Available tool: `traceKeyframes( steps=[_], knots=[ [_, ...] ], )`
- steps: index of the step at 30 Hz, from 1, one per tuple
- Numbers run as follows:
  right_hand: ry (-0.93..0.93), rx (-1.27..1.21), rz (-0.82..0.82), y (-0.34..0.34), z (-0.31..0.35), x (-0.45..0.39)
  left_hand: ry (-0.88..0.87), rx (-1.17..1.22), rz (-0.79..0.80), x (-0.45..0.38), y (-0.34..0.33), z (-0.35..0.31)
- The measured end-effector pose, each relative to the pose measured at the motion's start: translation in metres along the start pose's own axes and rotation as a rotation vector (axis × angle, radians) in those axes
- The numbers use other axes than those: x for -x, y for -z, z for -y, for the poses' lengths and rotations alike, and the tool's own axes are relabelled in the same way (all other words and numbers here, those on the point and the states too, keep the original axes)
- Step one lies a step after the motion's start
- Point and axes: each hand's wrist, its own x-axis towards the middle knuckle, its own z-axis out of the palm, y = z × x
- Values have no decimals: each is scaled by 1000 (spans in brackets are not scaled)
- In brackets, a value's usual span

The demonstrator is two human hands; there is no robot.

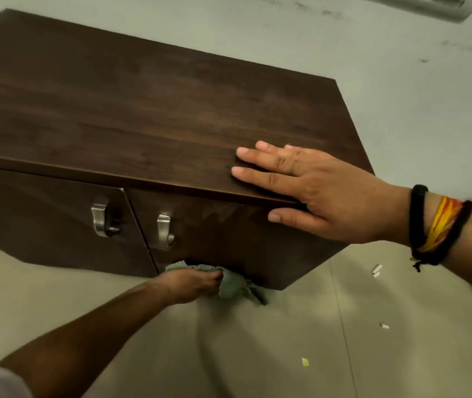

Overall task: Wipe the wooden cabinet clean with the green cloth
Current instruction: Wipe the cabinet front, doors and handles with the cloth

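Head view: the wooden cabinet [142, 116] fills the upper left and centre. The right hand [312, 188] lies spread flat on its top near the right corner, bracing. Low at centre, the left hand [194, 284] grips the bunched green cloth [233, 285] against the bottom of the right door [229, 242]. Judged best: keep firm pressure and overlap strokes along the lower edge, towards the handles [164, 229].

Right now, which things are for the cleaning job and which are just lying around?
For the job:
- dark brown wooden cabinet
- crumpled green cloth, pressed low on the right door
- left hand gripping the cloth
- right hand resting flat on the cabinet top

Just lying about:
- small white scraps on the floor
- small yellow scrap on the floor
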Motion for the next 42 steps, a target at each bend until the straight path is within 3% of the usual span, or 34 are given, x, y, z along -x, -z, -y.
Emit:
traceKeyframes(
  steps=[3,7,10,14,16,19,23,29,32,36,40,42],
  knots=[
    [6,9,-10,-2,-1,0,14,20,-60,51,-23,-20],
    [7,-2,-16,-3,-2,-1,-43,7,53,102,-45,-37],
    [8,11,-28,-3,-1,-1,69,21,55,95,-37,-31],
    [-1,12,-32,-3,2,-2,70,122,20,43,0,6],
    [-7,11,-30,-2,2,-2,193,211,-105,19,23,34],
    [2,19,-29,-2,2,-2,300,129,-296,-7,43,62],
    [1,23,-27,-3,1,-1,448,90,-435,24,31,67],
    [-9,13,-9,-2,2,-2,785,267,-362,58,-16,-2],
    [-22,1,11,0,3,-1,931,537,-376,37,-8,-13],
    [-21,-34,5,2,4,-1,1201,520,-561,8,46,35],
    [-33,-147,-25,6,5,1,1632,684,-753,2,88,88],
    [-42,-177,-31,7,7,-3,1897,774,-752,1,99,109]
  ],
)
